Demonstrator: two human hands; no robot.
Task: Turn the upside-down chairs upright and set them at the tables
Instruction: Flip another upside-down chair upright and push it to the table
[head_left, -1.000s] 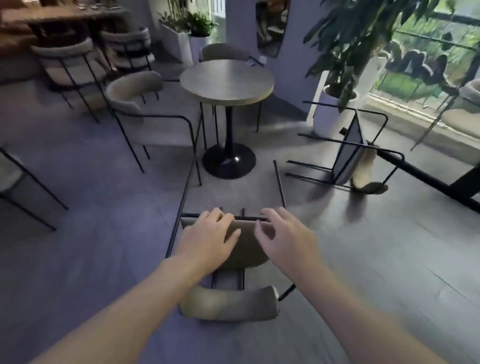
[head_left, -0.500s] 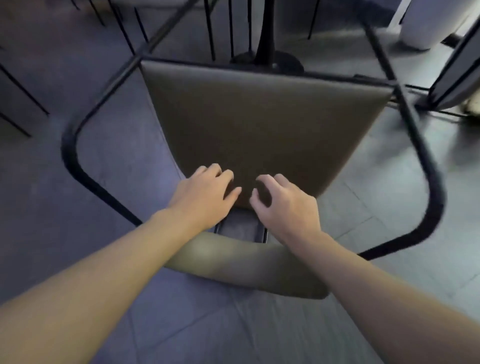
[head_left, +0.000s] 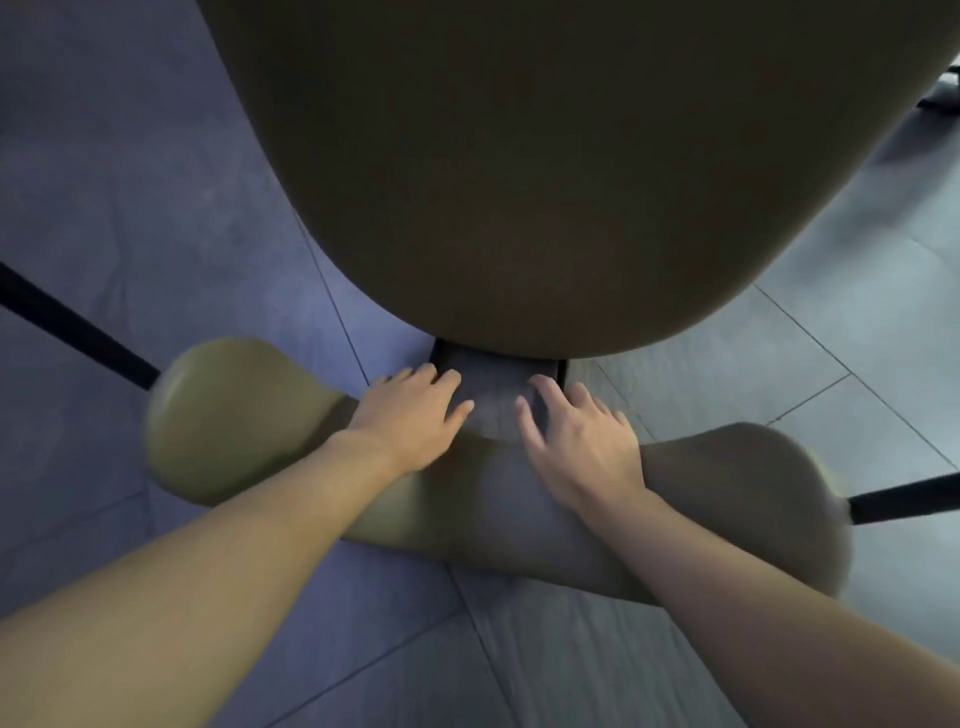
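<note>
An upside-down chair fills the view. Its dark brown seat underside (head_left: 519, 182) takes up the top, and its padded olive backrest (head_left: 234, 415) lies across the floor below it. A black bracket (head_left: 493, 379) joins the two. My left hand (head_left: 410, 410) lies palm down on the backrest's far edge, fingers reaching into the gap by the bracket. My right hand (head_left: 576, 441) rests on the backrest beside it, fingers spread. Neither hand is closed around the chair.
Black frame tubes of the chair stick out at the left (head_left: 78, 332) and right (head_left: 904, 499). Grey floor tiles (head_left: 130, 182) surround the chair. Another dark frame piece shows at the top right corner (head_left: 940, 98).
My head has dropped much closer to the chair, so the table and other chairs are out of view. Both hands slid back from the seat's rear edge to the backrest.
</note>
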